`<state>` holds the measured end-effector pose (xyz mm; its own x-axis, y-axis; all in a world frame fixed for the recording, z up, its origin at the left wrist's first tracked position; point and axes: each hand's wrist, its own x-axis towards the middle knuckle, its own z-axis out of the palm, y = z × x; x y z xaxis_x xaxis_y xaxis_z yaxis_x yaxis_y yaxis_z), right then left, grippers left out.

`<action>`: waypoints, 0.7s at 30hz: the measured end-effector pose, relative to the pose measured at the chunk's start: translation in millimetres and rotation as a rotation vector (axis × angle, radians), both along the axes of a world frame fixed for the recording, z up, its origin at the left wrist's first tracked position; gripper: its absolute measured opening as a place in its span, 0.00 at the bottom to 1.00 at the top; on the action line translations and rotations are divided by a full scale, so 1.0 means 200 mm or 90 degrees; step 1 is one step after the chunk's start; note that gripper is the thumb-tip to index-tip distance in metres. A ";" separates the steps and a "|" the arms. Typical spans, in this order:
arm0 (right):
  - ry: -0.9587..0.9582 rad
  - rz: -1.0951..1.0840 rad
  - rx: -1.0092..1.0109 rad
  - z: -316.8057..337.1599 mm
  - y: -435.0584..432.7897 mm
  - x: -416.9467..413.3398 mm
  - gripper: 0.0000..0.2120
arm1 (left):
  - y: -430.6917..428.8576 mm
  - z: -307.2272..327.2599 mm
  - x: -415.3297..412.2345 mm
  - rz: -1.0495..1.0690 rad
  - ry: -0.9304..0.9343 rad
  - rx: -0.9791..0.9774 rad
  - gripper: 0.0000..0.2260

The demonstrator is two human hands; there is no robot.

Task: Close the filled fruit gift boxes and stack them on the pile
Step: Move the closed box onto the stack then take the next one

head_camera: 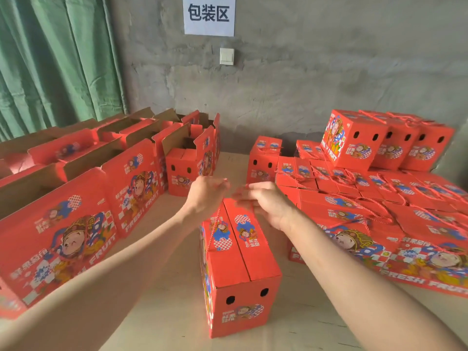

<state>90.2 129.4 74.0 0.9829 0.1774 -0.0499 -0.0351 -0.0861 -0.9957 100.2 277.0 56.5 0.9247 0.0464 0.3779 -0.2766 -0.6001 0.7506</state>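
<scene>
Closed box (238,262) stands mid-table (177,315), right in front of me. My left hand (207,196) pinches its red cord (215,224) at the far end. My right hand (266,203) curls its fingers there too, but it's too blurred to tell what they hold. The box is filled, so I'd guess weighty but stiff: lift by the cord or the base. The pile (379,198) crowds the right and the open boxes (76,198) the left, so my room is between them.
</scene>
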 end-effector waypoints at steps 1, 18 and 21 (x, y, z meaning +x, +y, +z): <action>0.016 0.015 -0.006 -0.02 0.04 -0.01 0.12 | 0.01 0.01 0.00 -0.025 -0.007 0.075 0.14; -0.126 -0.201 -0.010 0.33 0.27 0.15 0.12 | 0.25 -0.37 -0.04 -0.183 -0.065 0.015 0.15; -0.169 -0.218 -0.009 0.38 0.29 0.15 0.12 | 0.26 -0.30 0.02 -0.173 -0.109 0.035 0.14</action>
